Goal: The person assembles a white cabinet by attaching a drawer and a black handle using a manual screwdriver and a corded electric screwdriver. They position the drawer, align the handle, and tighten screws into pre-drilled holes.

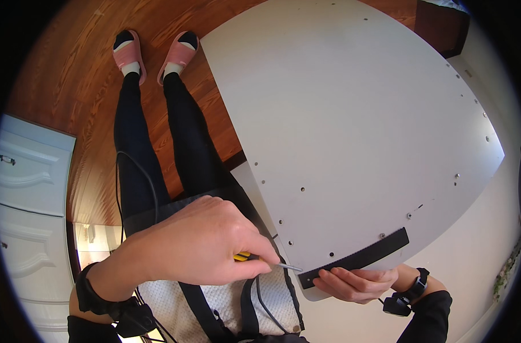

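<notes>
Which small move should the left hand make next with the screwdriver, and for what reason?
Probably ease the screwdriver tip a little further right, onto the near end of the black strip. The left hand holds the tool with its tip just short of that end, while the right hand steadies the strip against the white panel.

Panel face: white panel is wide and bare, only small screws and holes on it
Near edge: black strip lies across, right hand just under it
Left side: legs and wooden floor, white cabinet further left
</notes>
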The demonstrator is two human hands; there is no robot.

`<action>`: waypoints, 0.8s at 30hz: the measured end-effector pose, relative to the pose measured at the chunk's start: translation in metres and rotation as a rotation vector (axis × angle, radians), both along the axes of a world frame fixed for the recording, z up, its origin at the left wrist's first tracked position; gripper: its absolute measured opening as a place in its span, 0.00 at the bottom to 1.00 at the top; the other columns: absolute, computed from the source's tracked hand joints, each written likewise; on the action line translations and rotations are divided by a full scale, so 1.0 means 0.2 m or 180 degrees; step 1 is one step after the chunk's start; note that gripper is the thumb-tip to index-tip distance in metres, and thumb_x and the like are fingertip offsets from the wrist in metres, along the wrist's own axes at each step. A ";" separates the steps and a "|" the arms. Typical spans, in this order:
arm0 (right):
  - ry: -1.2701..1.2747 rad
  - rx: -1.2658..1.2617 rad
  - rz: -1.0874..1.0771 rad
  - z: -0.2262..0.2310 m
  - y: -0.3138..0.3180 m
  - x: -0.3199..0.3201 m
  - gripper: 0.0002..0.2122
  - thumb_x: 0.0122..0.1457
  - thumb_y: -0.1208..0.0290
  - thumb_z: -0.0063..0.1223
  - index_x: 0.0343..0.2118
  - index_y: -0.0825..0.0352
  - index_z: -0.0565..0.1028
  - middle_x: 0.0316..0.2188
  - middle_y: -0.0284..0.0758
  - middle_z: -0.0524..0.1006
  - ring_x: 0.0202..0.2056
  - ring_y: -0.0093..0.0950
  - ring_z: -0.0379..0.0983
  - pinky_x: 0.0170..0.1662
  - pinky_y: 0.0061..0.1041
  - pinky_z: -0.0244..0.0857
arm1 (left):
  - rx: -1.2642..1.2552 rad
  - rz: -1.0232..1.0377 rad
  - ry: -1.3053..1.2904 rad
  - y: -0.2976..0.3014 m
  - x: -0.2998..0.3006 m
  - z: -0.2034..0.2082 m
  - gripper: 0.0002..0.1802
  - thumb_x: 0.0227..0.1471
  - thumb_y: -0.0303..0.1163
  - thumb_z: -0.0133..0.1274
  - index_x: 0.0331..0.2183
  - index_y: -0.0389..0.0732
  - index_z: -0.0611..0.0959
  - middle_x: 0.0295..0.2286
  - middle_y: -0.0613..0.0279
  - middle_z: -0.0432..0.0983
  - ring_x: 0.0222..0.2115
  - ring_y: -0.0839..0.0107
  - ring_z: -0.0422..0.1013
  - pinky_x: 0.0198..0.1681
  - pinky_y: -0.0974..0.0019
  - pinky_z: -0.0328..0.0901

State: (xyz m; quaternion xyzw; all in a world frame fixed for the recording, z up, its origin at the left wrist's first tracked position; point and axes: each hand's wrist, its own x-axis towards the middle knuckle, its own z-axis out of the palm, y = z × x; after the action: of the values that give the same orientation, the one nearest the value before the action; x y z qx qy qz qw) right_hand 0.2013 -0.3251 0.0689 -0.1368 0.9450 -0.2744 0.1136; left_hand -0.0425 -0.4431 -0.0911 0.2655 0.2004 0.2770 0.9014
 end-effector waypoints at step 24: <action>-0.0429 0.0352 -0.0457 0.08 -0.09 0.03 0.12 0.50 0.70 0.56 0.38 0.49 0.80 0.40 0.16 0.76 0.39 0.12 0.67 0.39 0.11 0.56 | 0.3276 -0.0142 0.1273 0.07 -0.09 0.23 0.11 0.43 0.27 0.60 0.34 0.42 0.85 0.14 0.69 0.65 0.12 0.79 0.63 0.11 0.76 0.51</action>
State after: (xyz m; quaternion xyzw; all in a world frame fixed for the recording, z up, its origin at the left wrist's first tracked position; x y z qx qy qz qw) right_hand 0.2076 -0.3431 0.0845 -0.0435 0.9563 -0.2378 0.1644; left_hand -0.0604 -0.4286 -0.0451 0.7235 0.2008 0.2642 0.6053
